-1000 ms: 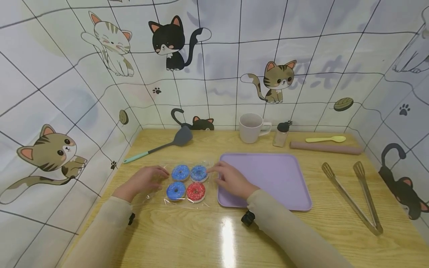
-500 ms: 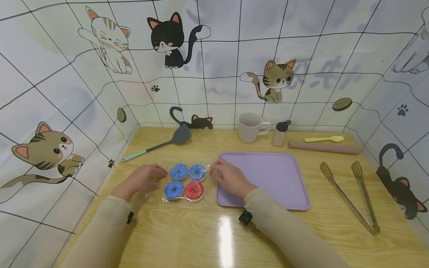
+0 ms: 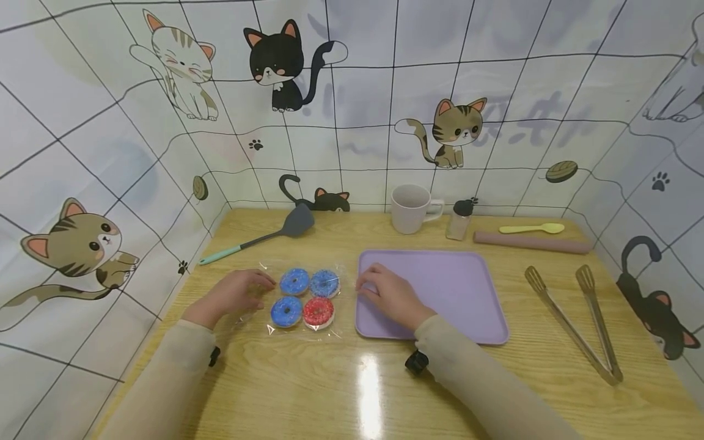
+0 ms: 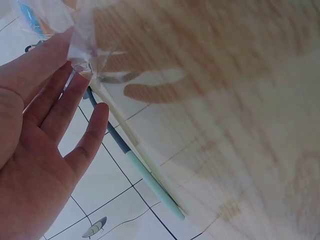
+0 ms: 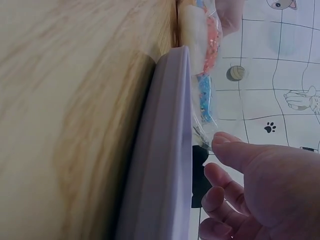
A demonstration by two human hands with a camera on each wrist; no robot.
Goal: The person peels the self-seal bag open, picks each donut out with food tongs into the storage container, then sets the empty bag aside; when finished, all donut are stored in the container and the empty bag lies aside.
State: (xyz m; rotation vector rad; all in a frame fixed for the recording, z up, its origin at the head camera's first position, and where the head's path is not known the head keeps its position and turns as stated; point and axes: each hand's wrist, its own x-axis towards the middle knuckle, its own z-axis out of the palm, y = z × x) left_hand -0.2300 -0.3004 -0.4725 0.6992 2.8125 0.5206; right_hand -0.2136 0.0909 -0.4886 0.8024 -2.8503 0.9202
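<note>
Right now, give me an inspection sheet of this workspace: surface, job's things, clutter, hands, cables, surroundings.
Surface: glossy pale wood-grain table; light reflection near the front.
Job's things: flat clear plastic package holding three blue ring doughnuts and one red ring doughnut, left of a rectangular lilac tray.
Clutter: grey-bladed mint-handled spatula, pale ceramic-looking mug, black-capped shaker bottle, yellow plastic-looking spoon, mauve cylindrical rod, spread metal tongs.
Left hand: fingers at the package's left edge; pinch not clear.
Right hand: over the tray's left edge, nothing seen in it.
Cables: nothing seen.
Surroundings: white wall covering with black grid lines and cartoon cats.
</note>
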